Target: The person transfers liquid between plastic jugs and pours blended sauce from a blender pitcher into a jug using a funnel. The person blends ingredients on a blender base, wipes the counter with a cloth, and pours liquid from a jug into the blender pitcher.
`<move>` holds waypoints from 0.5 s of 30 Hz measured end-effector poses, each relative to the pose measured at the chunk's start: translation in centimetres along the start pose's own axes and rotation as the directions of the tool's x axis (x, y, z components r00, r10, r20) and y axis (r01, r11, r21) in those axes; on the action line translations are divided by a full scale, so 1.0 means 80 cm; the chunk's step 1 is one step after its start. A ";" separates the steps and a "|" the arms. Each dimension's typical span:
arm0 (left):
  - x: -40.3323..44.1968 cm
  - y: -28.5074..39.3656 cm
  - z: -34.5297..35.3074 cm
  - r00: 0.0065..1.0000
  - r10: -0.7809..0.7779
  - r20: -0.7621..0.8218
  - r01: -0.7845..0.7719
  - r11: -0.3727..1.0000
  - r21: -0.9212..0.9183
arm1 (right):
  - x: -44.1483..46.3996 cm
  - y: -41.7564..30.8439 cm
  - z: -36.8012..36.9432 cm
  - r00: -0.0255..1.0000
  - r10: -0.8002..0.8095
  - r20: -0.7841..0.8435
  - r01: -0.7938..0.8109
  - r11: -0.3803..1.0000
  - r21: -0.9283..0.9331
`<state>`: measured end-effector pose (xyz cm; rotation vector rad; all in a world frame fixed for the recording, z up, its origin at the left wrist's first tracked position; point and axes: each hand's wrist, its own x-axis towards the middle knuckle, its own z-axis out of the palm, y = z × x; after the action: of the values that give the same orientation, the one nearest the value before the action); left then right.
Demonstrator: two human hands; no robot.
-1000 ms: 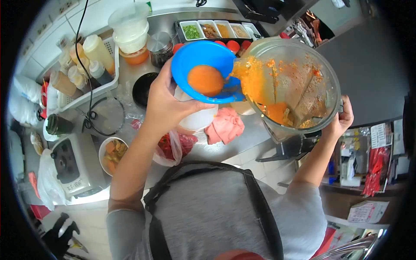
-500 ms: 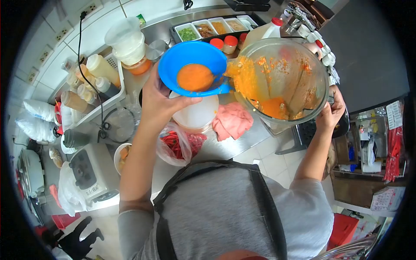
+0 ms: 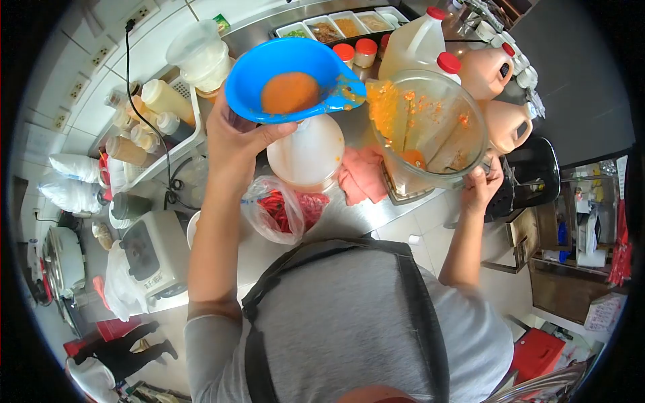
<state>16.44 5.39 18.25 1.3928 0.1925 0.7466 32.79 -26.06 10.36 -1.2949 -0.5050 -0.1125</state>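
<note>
My left hand holds a blue funnel-like bowl with orange liquid inside, its spout pointing right. Orange residue clings to the spout. My right hand grips the handle of a clear blender jug, whose inner wall carries orange pulp and red bits. The jug's rim is close beside the spout; whether they touch is unclear. Below the bowl stands a round container with a whitish lid. Right of it lies a pink cloth, and in front a plastic bag of red chillies.
White basket of sauce bottles at the left, with a black cable beside it. Grey appliance at the left front. Topping tray and red-capped jugs at the back. A person is at the lower left.
The blue bowl has moved left and up in view. The jug has shifted left and now looks more upright, with less orange showing inside. The view has turned, revealing more large jugs at right.
</note>
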 end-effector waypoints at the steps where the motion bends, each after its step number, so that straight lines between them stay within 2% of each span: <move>1: -0.001 0.001 0.001 1.000 -0.002 0.001 0.002 1.000 0.006 | -0.004 0.010 -0.002 1.000 0.015 0.011 -0.015 1.000 -0.020; 3: -0.001 0.003 0.002 1.000 0.017 0.021 -0.019 0.996 0.085 | -0.009 0.017 0.001 0.998 0.062 0.028 -0.061 0.997 -0.040; 8: -0.003 0.007 0.004 1.000 -0.011 0.022 0.009 0.992 0.124 | -0.017 0.029 0.009 0.994 0.079 0.080 -0.076 0.996 -0.042; 10: -0.004 0.008 0.007 0.999 -0.016 0.029 0.013 0.993 0.120 | -0.017 0.025 0.017 0.996 -0.001 0.089 0.005 0.999 -0.049; 13: -0.002 0.017 0.017 0.998 0.011 0.066 -0.023 0.980 0.196 | -0.012 0.008 0.028 0.991 -0.039 0.127 0.048 0.996 -0.075; 15: -0.002 0.027 0.027 0.987 0.064 0.147 -0.096 0.969 0.228 | -0.010 -0.002 0.032 0.988 -0.017 0.151 0.028 0.997 -0.068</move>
<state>16.74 3.51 20.68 1.6806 0.1184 0.7070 31.31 -23.87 10.63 -1.3725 -0.6496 -0.0515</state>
